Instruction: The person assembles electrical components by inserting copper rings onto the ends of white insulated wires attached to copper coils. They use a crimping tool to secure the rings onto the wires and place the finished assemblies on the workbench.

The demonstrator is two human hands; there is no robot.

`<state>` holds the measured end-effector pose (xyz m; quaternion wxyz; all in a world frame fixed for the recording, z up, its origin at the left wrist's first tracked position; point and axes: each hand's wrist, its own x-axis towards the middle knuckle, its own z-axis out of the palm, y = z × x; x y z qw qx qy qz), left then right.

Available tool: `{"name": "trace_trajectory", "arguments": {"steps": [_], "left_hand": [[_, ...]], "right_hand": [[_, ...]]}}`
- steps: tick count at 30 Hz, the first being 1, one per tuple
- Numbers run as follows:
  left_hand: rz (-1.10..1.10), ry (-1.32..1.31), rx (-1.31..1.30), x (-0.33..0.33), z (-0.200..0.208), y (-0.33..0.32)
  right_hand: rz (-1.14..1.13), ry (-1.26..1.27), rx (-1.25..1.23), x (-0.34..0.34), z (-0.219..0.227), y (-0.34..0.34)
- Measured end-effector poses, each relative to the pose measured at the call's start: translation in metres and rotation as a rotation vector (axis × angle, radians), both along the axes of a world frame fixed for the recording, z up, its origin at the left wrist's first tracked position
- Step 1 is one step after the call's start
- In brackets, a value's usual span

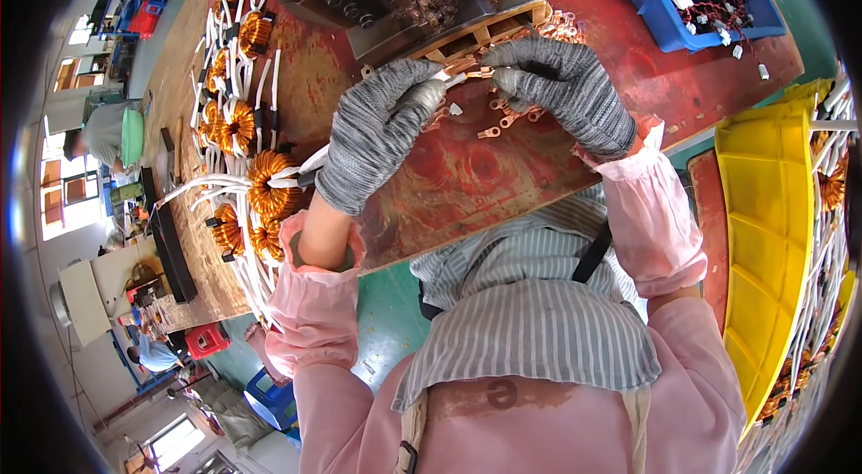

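Observation:
Both of my hands wear grey knitted gloves and meet at the front of a dark metal press. My left hand (377,128) pinches a white wire (455,79) near its stripped end. A white lead runs back from that hand toward an orange copper-wound ring coil (271,187). Between thumb and forefinger, my right hand (570,88) grips a small copper cable lug (485,73) at the wire's end. Whether the wire sits inside the lug cannot be made out. Loose copper lugs (492,131) lie on the red tabletop below and behind the right hand.
The metal press (409,12) stands just beyond my hands. More ring coils (235,126) with white leads lie along the left. A blue bin (669,39) at far right holds red and black wires. On the right, a yellow crate (763,250) contains coils. People work in the left background.

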<state>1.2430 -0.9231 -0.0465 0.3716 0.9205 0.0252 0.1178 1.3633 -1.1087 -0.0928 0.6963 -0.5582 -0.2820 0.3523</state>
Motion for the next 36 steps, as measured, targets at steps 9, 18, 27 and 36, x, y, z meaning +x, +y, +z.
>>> {"name": "trace_trajectory", "arguments": {"steps": [9, 18, 27, 36], "left_hand": [[0.002, -0.075, 0.083, -0.002, -0.008, -0.002], [-0.061, -0.109, 0.247, -0.002, -0.010, -0.001], [-0.036, -0.092, 0.588, -0.002, -0.012, -0.007], [-0.141, 0.120, 0.145, -0.020, -0.017, 0.042]], "right_hand": [[0.009, -0.039, 0.036, -0.001, 0.001, 0.008], [0.020, -0.059, 0.058, 0.000, -0.001, 0.008], [0.020, -0.225, 0.024, -0.001, 0.006, 0.011], [0.051, -0.205, 0.034, 0.006, 0.007, 0.016]]}}
